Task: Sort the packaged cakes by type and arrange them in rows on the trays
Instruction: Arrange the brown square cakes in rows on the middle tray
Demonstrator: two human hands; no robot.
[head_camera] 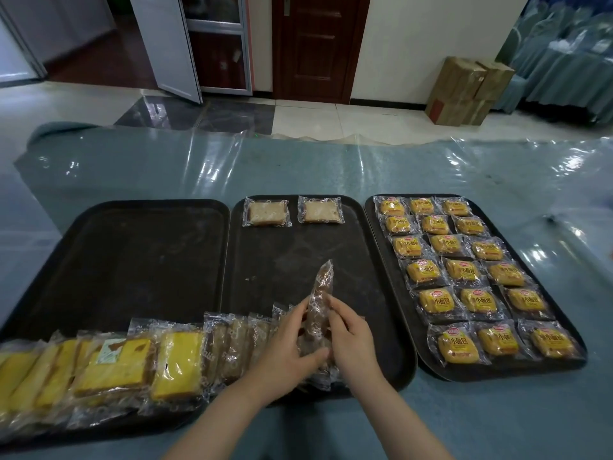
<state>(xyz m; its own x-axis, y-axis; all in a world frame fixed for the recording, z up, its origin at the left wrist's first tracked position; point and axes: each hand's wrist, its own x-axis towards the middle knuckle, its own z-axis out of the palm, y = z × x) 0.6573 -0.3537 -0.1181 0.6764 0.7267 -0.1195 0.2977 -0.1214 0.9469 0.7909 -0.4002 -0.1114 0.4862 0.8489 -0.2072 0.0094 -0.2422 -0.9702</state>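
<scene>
Both hands, left hand [292, 346] & right hand [348, 340], fingers curled, pinch a brown packaged cake [320, 293] upright over the middle tray [282, 260], near edge. Risk: slick wrapper slips, or toppling the leaning stack [232, 343] just left. Open room: bare tray centre, below two laid cakes [267, 212] at far rim.

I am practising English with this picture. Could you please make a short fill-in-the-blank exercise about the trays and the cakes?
1. The table holds ____ black trays.
2. The yellow-labelled cakes on the right tray lie in rows of ____.
3. At the far end of the middle tray lie ____ pale square cakes.
4. Both hands, left and right, hold a ____ cake packet upright.

Missing words: three; three; two; brown
</scene>
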